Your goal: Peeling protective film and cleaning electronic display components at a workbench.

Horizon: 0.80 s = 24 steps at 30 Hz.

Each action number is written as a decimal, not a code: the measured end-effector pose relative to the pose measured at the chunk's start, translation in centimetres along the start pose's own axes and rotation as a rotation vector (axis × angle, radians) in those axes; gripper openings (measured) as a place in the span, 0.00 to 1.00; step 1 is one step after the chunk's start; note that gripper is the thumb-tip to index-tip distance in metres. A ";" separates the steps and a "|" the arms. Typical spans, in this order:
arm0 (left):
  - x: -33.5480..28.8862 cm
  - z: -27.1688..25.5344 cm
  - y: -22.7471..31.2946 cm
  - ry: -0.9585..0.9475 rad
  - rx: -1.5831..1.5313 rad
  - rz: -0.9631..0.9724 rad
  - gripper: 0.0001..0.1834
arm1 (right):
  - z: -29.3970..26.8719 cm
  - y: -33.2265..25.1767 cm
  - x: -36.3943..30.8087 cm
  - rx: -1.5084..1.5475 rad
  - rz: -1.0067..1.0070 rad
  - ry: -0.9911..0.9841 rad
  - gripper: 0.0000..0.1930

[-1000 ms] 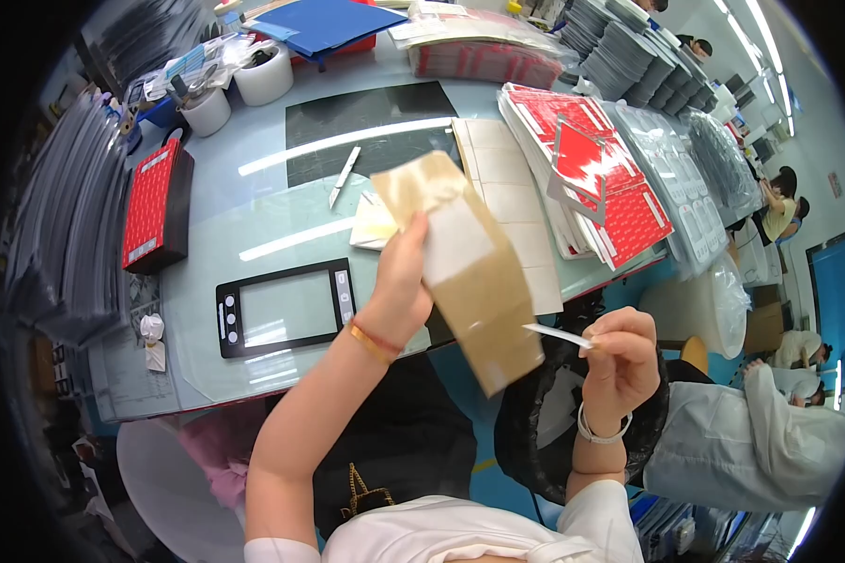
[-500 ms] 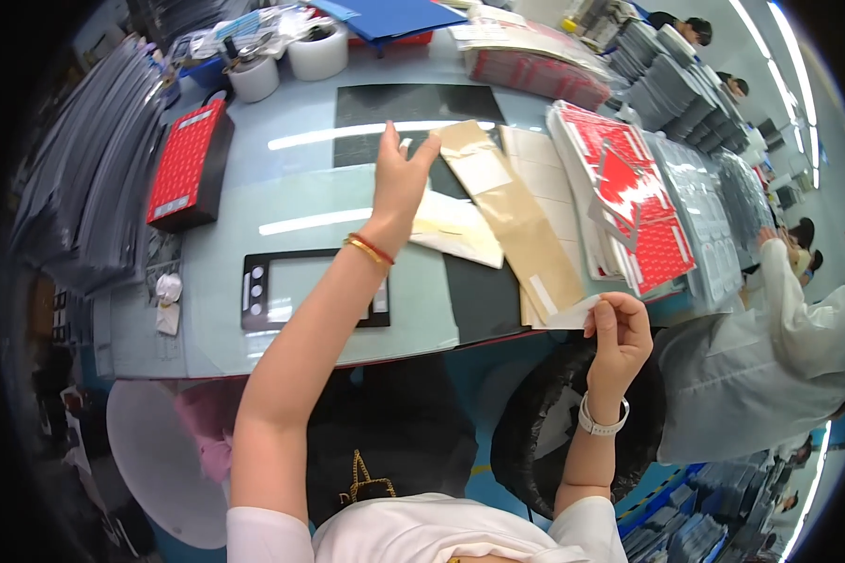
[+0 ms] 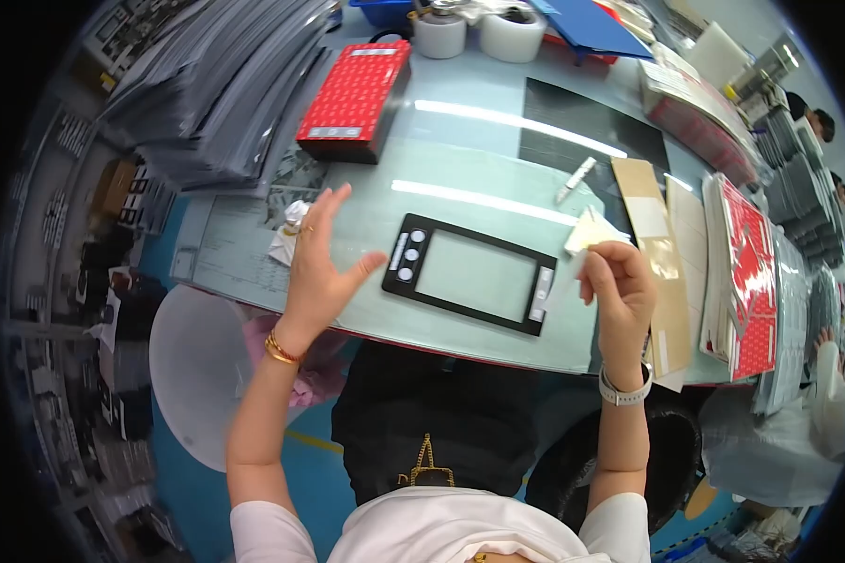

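A black-bordered rectangular panel [image 3: 460, 311] with a see-through window and several pale round spots lies on the worktable [image 3: 366, 324]. My left hand [image 3: 324, 267] is held just off its left end, fingers spread, holding nothing. Near the panel's right end is my right hand [image 3: 620, 286], thumb and fingers pinched together on a thin translucent strip [image 3: 563, 287] that is faint against the glass. Behind the right hand lie a pale yellow paper [image 3: 593, 232] and a long brown sheet [image 3: 655, 253] with white labels. A small white tube [image 3: 576, 180] lies farther back.
A red box [image 3: 357, 94] stands at the back left beside tall stacks of grey sheets [image 3: 216, 94]. White rolls [image 3: 512, 36] sit at the far edge. Red-and-white packets [image 3: 737, 272] lie at right. A black-lined bin [image 3: 667, 450] stands below, near another person's pale sleeve [image 3: 831, 389].
My view has turned left. My left hand has left the brown sheet for the panel's left end. My right hand has moved from the brown sheet's near end to beside the panel.
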<state>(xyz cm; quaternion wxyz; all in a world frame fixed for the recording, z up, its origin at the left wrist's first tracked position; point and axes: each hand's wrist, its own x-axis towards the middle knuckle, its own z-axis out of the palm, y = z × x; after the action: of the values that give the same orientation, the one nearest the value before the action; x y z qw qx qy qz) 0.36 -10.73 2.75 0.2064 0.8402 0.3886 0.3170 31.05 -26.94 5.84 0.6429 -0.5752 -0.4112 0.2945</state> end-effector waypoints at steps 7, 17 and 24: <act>-4.6 0.7 0.3 -0.149 0.160 0.111 0.43 | 10.4 2.0 4.2 -0.052 0.017 -0.341 0.06; -6.3 2.0 0.0 -0.093 0.015 0.106 0.37 | 13.2 3.9 4.8 -0.300 0.072 -0.448 0.10; -6.6 2.6 -0.5 -0.010 0.025 0.127 0.19 | 13.5 4.1 4.4 -0.292 0.117 -0.482 0.11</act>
<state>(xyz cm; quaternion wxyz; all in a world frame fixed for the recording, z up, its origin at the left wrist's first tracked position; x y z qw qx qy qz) -1.38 -15.88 -1.85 0.1772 0.8673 0.3373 0.3203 21.89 -15.81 2.66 0.4187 -0.5978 -0.5566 0.3969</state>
